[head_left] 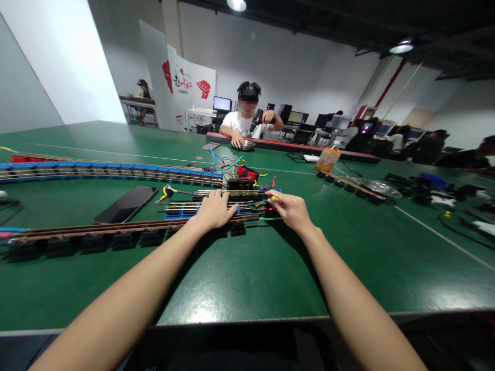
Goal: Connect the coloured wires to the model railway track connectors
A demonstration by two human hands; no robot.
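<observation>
My left hand [215, 210] lies palm down, fingers forward and thumb apart, across a short block of metal rails [180, 207] with blue and black holders. My right hand [291, 208] is closed in a pinch at the block's right end, on a small yellow piece [274, 198]; its kind is mostly hidden by the fingers. Thin coloured wires [265, 203] come out beside these fingertips. A yellow wire with a ring lug [166, 192] sticks out on the left. In front runs a long strip of brown rails on black holders [100, 232], partly under my left hand.
A phone [127, 204] lies left of the block, near a curved blue-backed rail strip [104, 171]. Behind are a red connector with loose wires [247, 172]. An orange drink bottle [328, 157] and metal bowl [381, 188] stand right. Across the green table [263, 278] sits another person [247, 116].
</observation>
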